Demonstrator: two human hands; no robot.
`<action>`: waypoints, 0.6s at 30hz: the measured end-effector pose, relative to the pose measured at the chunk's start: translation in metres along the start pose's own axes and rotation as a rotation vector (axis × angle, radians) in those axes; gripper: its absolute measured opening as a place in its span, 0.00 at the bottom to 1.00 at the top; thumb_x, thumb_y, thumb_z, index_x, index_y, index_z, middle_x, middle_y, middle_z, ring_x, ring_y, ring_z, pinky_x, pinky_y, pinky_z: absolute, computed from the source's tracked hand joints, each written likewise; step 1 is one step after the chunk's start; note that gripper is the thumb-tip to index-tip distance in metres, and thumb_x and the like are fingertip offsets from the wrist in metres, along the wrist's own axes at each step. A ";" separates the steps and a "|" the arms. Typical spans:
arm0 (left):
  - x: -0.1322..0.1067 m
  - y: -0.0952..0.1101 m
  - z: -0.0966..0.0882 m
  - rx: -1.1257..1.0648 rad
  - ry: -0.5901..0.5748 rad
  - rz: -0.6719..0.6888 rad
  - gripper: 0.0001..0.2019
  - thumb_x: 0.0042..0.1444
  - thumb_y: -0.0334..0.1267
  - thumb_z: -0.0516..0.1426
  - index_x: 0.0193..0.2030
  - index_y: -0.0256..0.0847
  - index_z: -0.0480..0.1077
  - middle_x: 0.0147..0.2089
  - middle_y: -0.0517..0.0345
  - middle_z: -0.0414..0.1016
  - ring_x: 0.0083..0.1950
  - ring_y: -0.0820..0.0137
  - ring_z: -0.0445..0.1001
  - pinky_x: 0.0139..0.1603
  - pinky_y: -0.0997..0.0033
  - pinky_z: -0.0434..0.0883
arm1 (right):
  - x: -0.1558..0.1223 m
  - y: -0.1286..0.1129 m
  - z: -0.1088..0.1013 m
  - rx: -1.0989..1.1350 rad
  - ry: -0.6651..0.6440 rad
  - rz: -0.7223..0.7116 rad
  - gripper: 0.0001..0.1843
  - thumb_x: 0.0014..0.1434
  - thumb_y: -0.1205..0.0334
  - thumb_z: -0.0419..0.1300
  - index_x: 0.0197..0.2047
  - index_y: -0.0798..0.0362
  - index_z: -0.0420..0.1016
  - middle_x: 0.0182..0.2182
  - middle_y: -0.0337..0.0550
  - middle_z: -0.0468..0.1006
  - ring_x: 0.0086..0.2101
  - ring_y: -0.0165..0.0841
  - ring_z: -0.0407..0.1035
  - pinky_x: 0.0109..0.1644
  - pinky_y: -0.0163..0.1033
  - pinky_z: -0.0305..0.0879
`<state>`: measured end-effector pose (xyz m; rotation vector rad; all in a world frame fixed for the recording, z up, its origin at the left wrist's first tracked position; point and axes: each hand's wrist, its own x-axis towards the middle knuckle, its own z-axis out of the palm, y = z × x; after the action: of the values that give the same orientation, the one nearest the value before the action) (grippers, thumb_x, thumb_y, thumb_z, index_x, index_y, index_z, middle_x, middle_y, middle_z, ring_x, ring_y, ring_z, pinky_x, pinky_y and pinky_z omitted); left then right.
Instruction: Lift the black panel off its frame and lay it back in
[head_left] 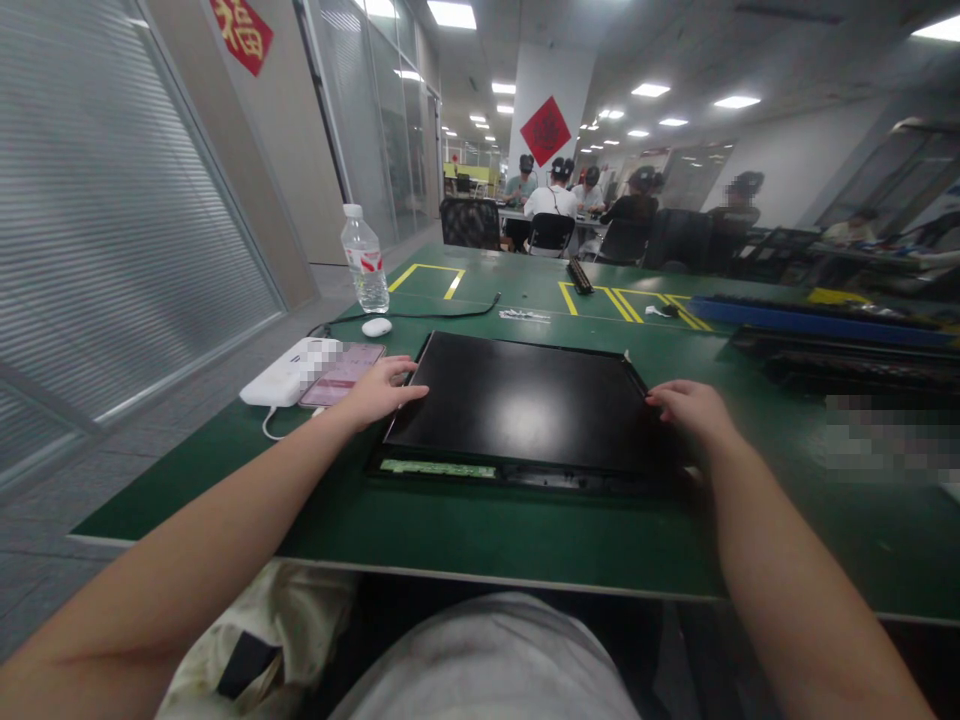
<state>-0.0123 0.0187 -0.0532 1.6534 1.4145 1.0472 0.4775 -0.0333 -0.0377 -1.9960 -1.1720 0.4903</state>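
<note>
1. Illumination was bright and even, supplied by rectangular ceiling panels (451, 14) overhead.
2. The black panel (525, 400) on the bench (480, 530) carried a soft, diffuse glare patch near its centre.
3. Shadows beneath the forearms were faint and short.
4. Wide-angle distortion bent the blinds (112, 220) and the bench edges toward the frame borders.
5. Distant seated people appeared soft; several areas were pixelated.

The black display panel (525, 402) lies flat on the green worktop (480, 530), glossy face up (ceiling light reflects on it). A green circuit strip (437, 468) runs along its near edge, toward 7 o'clock.
</note>
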 end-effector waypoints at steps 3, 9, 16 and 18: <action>0.000 -0.002 -0.001 0.083 -0.028 -0.007 0.29 0.33 0.54 0.71 0.43 0.40 0.81 0.67 0.44 0.69 0.65 0.45 0.71 0.68 0.49 0.66 | -0.004 -0.005 0.000 0.062 -0.008 0.027 0.06 0.48 0.62 0.64 0.30 0.54 0.80 0.31 0.48 0.84 0.20 0.29 0.67 0.25 0.34 0.64; 0.000 -0.006 -0.003 0.167 -0.054 0.038 0.28 0.36 0.55 0.70 0.43 0.40 0.80 0.67 0.41 0.68 0.67 0.43 0.68 0.68 0.47 0.66 | -0.007 -0.008 -0.002 0.123 -0.031 0.048 0.05 0.49 0.64 0.63 0.30 0.54 0.79 0.33 0.51 0.84 0.21 0.28 0.66 0.24 0.34 0.63; 0.000 -0.010 -0.003 0.216 -0.073 0.054 0.30 0.38 0.58 0.69 0.44 0.40 0.79 0.67 0.41 0.66 0.67 0.45 0.69 0.68 0.50 0.66 | -0.006 -0.007 -0.002 0.162 -0.051 0.083 0.04 0.49 0.65 0.63 0.31 0.55 0.78 0.33 0.51 0.84 0.20 0.27 0.65 0.23 0.32 0.61; 0.000 -0.009 -0.004 0.241 -0.072 0.063 0.29 0.38 0.58 0.69 0.43 0.40 0.79 0.67 0.42 0.66 0.67 0.44 0.69 0.68 0.49 0.66 | -0.006 -0.007 -0.002 0.176 -0.048 0.096 0.03 0.50 0.66 0.63 0.31 0.55 0.77 0.33 0.51 0.84 0.20 0.26 0.65 0.24 0.33 0.61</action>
<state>-0.0195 0.0197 -0.0599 1.8990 1.4962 0.8692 0.4714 -0.0370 -0.0315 -1.9031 -1.0281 0.6705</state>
